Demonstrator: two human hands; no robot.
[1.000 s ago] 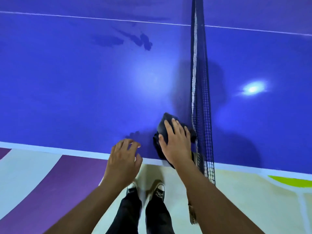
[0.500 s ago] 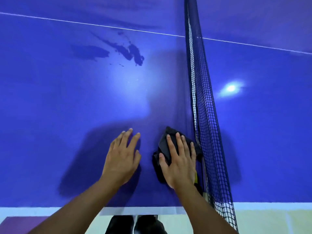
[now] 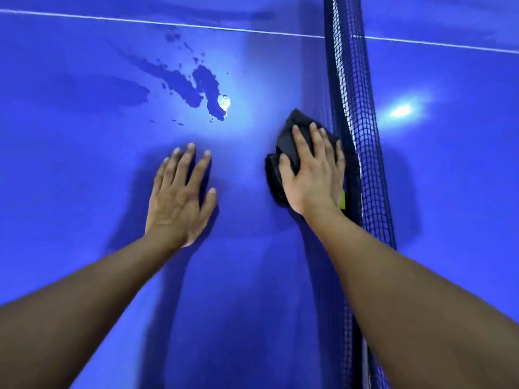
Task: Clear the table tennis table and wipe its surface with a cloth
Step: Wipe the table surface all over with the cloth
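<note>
The blue table tennis table (image 3: 84, 192) fills the view. A crumpled black cloth (image 3: 292, 130) lies on it just left of the net (image 3: 356, 136). My right hand (image 3: 311, 172) presses flat on the cloth with straight fingers, covering most of it. My left hand (image 3: 179, 197) rests palm down on the bare surface, fingers spread, a hand's width left of the cloth. Dark wet patches (image 3: 191, 85) spread over the table beyond my left hand.
The dark net runs from near to far along the right of my right arm. A thin white centre line (image 3: 168, 23) crosses the table at the far side. Ceiling lights glare off the surface (image 3: 401, 110) beyond the net.
Both hands have slid away from the near edge toward the table's middle. The right hand has pushed the cloth forward along the net. The floor and shoes have left the view.
</note>
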